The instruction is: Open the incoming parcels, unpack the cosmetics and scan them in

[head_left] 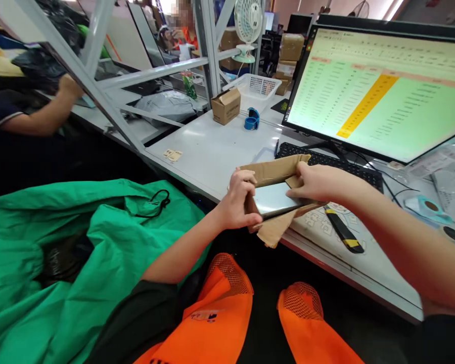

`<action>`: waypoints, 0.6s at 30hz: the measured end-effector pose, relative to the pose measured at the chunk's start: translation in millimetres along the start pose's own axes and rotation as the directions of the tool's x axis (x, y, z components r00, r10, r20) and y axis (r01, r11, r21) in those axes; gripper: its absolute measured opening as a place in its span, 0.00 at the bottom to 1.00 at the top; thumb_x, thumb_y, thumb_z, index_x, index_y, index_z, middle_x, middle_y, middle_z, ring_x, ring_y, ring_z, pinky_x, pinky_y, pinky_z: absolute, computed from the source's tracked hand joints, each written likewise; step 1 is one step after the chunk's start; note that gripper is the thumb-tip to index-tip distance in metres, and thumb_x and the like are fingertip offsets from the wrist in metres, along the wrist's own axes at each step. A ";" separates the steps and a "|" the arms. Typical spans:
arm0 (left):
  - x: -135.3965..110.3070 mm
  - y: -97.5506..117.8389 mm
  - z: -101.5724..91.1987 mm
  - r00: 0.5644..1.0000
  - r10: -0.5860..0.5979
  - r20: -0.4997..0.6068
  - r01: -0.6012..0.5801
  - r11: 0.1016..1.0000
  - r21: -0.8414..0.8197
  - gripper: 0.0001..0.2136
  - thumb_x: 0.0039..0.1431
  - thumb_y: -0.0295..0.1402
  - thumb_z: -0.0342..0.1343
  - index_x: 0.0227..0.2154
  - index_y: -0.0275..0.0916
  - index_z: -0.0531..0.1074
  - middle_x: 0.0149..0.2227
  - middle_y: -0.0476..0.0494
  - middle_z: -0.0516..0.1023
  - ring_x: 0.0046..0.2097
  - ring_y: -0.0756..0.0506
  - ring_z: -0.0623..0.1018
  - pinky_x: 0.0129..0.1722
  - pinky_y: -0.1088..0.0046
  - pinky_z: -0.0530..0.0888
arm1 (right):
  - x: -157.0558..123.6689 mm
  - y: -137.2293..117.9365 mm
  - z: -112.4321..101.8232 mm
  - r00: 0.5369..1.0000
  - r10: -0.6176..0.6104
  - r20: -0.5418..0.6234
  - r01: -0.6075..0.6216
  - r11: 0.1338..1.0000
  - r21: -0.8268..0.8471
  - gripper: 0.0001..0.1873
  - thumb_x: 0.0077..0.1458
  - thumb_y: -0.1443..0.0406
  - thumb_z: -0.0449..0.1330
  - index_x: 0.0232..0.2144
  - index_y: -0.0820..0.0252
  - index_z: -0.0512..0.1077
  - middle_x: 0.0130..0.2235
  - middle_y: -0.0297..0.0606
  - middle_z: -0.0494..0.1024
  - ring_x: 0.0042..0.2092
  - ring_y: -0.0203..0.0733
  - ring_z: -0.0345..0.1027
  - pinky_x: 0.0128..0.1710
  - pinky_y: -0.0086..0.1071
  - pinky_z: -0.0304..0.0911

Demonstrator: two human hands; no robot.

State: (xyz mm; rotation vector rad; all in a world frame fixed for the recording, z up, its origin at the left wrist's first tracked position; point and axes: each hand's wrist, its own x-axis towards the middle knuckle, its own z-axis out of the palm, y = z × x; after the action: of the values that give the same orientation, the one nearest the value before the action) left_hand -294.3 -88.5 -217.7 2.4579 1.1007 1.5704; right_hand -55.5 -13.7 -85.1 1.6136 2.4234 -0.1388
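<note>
An opened cardboard box (275,171) is held above the desk's front edge, its flaps spread and one hanging down in front. Inside it lies a flat, silvery rectangular item (275,198) whose kind I cannot make out. My left hand (242,199) grips the box's left end, fingers over the rim and thumb along the front. At the right end, my right hand (307,181) pinches the cardboard by a raised flap, its fingertips reaching the silvery item's edge. Below the right forearm, a black and yellow box cutter (343,230) rests on a pale printed mat (318,225).
Behind the box are a keyboard (329,164) and a large monitor (379,91). A small carton (226,106), a blue tape roll (252,119) and a white basket (254,87) stand farther back. At left are a green sack (109,253), a metal frame (155,72) and another person's arm (41,111).
</note>
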 end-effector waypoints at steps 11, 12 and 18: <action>52.9 51.8 -86.6 0.686 -0.288 0.668 -0.102 0.871 0.480 0.09 0.70 0.37 0.58 0.44 0.41 0.80 0.40 0.41 0.85 0.40 0.38 0.83 0.50 0.56 0.73 | -49.0 87.8 75.0 0.970 0.198 -0.140 -0.001 0.578 0.816 0.15 0.59 0.54 0.54 0.33 0.54 0.77 0.37 0.37 0.82 0.38 0.49 0.74 0.33 0.35 0.66; 67.1 61.1 -77.3 0.620 -0.327 0.713 -0.162 0.836 0.524 0.13 0.67 0.37 0.61 0.51 0.39 0.80 0.41 0.39 0.84 0.39 0.37 0.83 0.43 0.59 0.73 | -52.5 84.3 81.7 0.962 0.221 -0.160 0.014 0.546 0.838 0.15 0.59 0.54 0.55 0.32 0.54 0.77 0.37 0.37 0.82 0.39 0.48 0.74 0.34 0.35 0.66; 106.1 62.8 -7.3 0.382 -0.209 0.900 -0.393 0.845 0.363 0.41 0.60 0.38 0.67 0.75 0.41 0.60 0.47 0.33 0.81 0.47 0.34 0.81 0.43 0.64 0.74 | -69.7 59.3 125.9 0.925 0.212 -0.315 0.229 0.352 0.908 0.31 0.66 0.38 0.53 0.38 0.55 0.80 0.43 0.42 0.83 0.47 0.52 0.75 0.49 0.41 0.71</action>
State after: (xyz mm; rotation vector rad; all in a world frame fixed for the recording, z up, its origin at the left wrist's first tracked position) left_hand -240.2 -77.7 -107.3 2.9705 1.1651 -0.4373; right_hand 41.7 -78.7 -187.9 2.1619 2.7973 -1.7104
